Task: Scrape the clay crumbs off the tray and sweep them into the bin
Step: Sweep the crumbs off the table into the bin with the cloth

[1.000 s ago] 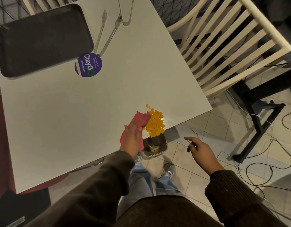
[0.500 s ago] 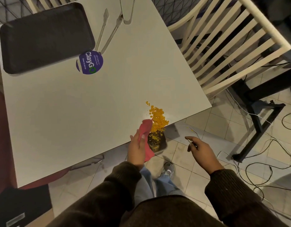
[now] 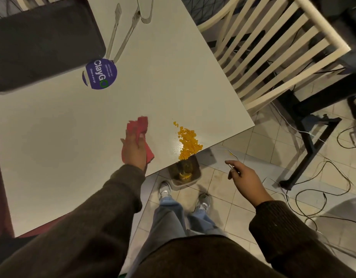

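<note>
A pile of orange clay crumbs [image 3: 188, 142] lies at the white table's near edge [image 3: 93, 157], right above a small bin [image 3: 195, 177] on the floor that holds some orange crumbs. My left hand [image 3: 134, 149] presses a pink cloth [image 3: 140, 125] on the table, a hand's width left of the pile. My right hand [image 3: 244, 180] hovers over the floor to the right of the bin, pinching a thin metal tool [image 3: 233, 167]. The dark tray [image 3: 43, 43] rests at the table's far left corner.
A purple round ClayGo lid [image 3: 101, 74] lies beside the tray. Metal tongs [image 3: 123, 31] lie at the table's far edge. A white slatted chair [image 3: 273, 47] stands to the right. Cables [image 3: 323, 177] run across the tiled floor. My feet [image 3: 183, 195] stand by the bin.
My left hand swept the cloth over the table edge, pushing crumbs down into the bin, then drew back left onto the table. The pile is smaller. The right hand barely moved.
</note>
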Available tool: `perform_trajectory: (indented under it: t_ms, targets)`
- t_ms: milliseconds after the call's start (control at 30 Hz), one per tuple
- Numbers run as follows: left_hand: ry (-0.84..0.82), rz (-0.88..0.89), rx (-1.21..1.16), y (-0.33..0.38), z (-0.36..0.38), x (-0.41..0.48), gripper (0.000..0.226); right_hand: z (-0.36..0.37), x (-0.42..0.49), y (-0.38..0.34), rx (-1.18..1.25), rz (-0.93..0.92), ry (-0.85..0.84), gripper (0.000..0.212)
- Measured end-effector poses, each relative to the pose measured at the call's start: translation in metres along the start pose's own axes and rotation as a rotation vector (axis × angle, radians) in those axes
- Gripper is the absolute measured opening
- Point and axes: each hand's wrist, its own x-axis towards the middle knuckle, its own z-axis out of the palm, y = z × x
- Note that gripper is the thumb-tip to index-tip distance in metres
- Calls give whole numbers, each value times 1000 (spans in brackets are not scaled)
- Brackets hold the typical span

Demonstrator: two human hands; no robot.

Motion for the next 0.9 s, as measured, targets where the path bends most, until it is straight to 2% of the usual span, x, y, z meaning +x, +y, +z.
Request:
perform_trajectory:
  t_ms: [133, 367, 600, 900]
  targets:
    - [-118, 161, 160, 30, 14, 15, 50, -1, -3, 7, 14, 29, 23, 35]
    - [-429, 355, 240, 59, 23, 27, 46, -1, -7, 12, 39, 85, 34, 36]
    - [-527, 372, 298, 42, 16, 10, 48, 4, -7, 11, 30, 86, 22, 36]
    - [-445, 196, 132, 9, 32, -45, 52, 6, -1, 12, 12, 38, 4, 35]
